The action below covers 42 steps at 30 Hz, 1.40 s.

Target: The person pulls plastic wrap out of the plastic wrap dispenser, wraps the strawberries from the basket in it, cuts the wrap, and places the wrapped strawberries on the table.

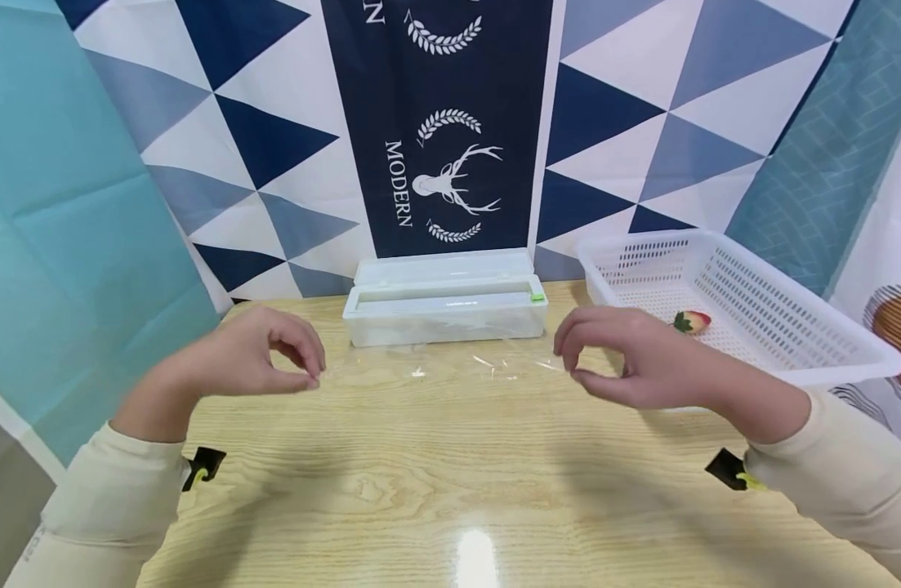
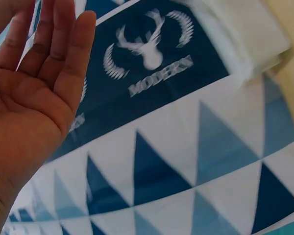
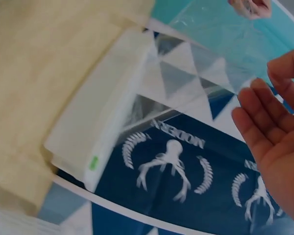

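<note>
Between my two hands stretches a sheet of clear plastic wrap [image 1: 457, 363], visible mostly by its glints. My left hand [image 1: 262, 355] pinches one end between thumb and fingers. At the other end my right hand [image 1: 626, 355] pinches the film the same way; in the right wrist view the sheet [image 3: 210, 54] runs from those fingertips toward the far hand. Just behind the film stands a white plastic wrap dispenser box [image 1: 446, 322] with its lid raised and a green cutter slide [image 1: 537, 297] at its right end. Most of the left fingertips are cut off in the left wrist view.
At the back right stands a white perforated basket [image 1: 796, 310] with a strawberry [image 1: 691, 322] in it. A patterned cloth [image 1: 443, 122] hangs behind the wooden table [image 1: 391, 490]. A teal cloth [image 1: 75, 204] hangs on the left.
</note>
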Available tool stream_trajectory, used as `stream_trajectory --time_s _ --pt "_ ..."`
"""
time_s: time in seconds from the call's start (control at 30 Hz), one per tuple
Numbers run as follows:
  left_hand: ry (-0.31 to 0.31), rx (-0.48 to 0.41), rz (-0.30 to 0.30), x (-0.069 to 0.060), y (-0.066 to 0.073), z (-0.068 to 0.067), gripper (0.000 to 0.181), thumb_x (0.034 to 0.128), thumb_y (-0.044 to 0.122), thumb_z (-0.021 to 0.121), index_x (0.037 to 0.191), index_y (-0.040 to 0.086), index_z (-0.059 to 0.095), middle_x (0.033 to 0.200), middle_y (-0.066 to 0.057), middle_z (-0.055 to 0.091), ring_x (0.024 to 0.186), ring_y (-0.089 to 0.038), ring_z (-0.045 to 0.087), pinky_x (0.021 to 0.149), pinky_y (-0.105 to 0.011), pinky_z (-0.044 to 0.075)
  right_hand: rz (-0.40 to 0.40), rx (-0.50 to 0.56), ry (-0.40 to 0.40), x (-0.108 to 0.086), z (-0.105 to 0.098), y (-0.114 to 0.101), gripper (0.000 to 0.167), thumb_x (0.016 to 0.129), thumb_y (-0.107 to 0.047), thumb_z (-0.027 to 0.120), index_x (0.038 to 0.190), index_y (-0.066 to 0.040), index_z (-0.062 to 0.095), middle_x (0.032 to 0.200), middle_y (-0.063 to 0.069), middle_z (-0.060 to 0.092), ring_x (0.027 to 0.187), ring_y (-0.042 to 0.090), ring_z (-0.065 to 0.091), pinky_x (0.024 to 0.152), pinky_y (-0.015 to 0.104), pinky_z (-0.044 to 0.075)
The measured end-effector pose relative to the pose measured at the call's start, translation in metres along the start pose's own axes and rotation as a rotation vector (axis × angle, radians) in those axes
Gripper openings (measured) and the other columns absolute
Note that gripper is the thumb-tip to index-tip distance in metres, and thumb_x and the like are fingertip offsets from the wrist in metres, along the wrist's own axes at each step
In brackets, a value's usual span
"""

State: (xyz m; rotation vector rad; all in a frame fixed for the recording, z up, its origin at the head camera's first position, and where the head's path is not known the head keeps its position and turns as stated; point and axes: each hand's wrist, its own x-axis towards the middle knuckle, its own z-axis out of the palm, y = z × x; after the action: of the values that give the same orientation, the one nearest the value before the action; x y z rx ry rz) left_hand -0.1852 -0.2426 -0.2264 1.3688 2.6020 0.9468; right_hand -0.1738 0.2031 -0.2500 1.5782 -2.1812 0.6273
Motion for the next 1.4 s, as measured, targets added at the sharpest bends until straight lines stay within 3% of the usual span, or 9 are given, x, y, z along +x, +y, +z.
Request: stream_trajectory --time_s 0.17,0.33,0.47,0.63,0.87,1.07,1.4 --pt "-0.162 0.000 -0.127 0.002 -0.008 0.027 0.015 0.0805 0.001 0.076 0.087 0.014 0.072 0.081 0.006 0.068 0.074 -0.008 0.064 0.072 -0.031 0.057 0.031 0.102 -0.153 -0.008 0.018 0.001 0.031 0.077 0.004 0.068 0.093 -0.022 0.063 0.090 -0.014 0.060 0.082 0.006 0.056 0.075 0.021 0.049" --pt "-0.266 0.010 -0.149 0.005 -0.021 0.057 0.015 0.0795 -0.003 0.074 0.083 0.011 0.072 0.076 0.012 0.064 0.069 -0.003 0.060 0.068 -0.029 0.056 0.077 0.118 -0.306 -0.015 0.037 0.005 0.027 0.075 0.004 0.065 0.083 -0.021 0.062 0.080 -0.015 0.054 0.076 0.004 0.051 0.069 0.022 0.047" --pt "-0.298 0.033 -0.123 0.005 -0.030 0.076 0.015 0.0775 -0.006 0.071 0.077 0.009 0.071 0.072 0.013 0.063 0.064 0.001 0.057 0.062 -0.023 0.053 0.114 0.149 -0.417 -0.018 0.052 0.007 0.024 0.072 0.005 0.065 0.078 -0.018 0.061 0.075 -0.015 0.051 0.072 0.002 0.049 0.067 0.020 0.046" --pt "-0.259 0.140 -0.058 0.005 -0.040 0.092 0.019 0.0716 -0.009 0.069 0.071 0.010 0.069 0.066 0.014 0.060 0.059 0.002 0.053 0.056 -0.018 0.048 0.177 0.187 -0.530 -0.021 0.068 0.010 0.025 0.071 0.009 0.062 0.075 -0.016 0.060 0.070 -0.014 0.049 0.065 -0.001 0.045 0.060 0.016 0.043" --pt "-0.267 0.201 -0.076 0.002 -0.046 0.107 0.027 0.0658 -0.012 0.065 0.065 0.014 0.064 0.063 0.014 0.056 0.058 0.002 0.050 0.055 -0.017 0.046 0.204 0.191 -0.609 -0.024 0.088 0.015 0.027 0.067 0.012 0.058 0.070 -0.015 0.059 0.066 -0.013 0.049 0.061 -0.005 0.039 0.055 0.013 0.039" --pt "-0.287 0.252 -0.072 0.002 -0.044 0.110 0.029 0.0602 -0.014 0.066 0.064 0.014 0.065 0.062 0.012 0.057 0.059 0.002 0.046 0.055 -0.016 0.043 0.307 0.228 -0.686 -0.024 0.092 0.012 0.027 0.061 0.011 0.059 0.070 -0.014 0.059 0.067 -0.013 0.050 0.063 -0.003 0.043 0.057 0.015 0.041" --pt "-0.375 0.243 -0.232 0.000 -0.039 0.110 0.028 0.0604 -0.006 0.084 0.069 0.015 0.068 0.068 0.014 0.059 0.063 0.000 0.050 0.060 -0.020 0.047 0.365 0.210 -0.714 -0.022 0.086 0.007 0.022 0.068 0.001 0.074 0.081 -0.015 0.065 0.074 -0.015 0.054 0.068 -0.001 0.049 0.065 0.017 0.046"
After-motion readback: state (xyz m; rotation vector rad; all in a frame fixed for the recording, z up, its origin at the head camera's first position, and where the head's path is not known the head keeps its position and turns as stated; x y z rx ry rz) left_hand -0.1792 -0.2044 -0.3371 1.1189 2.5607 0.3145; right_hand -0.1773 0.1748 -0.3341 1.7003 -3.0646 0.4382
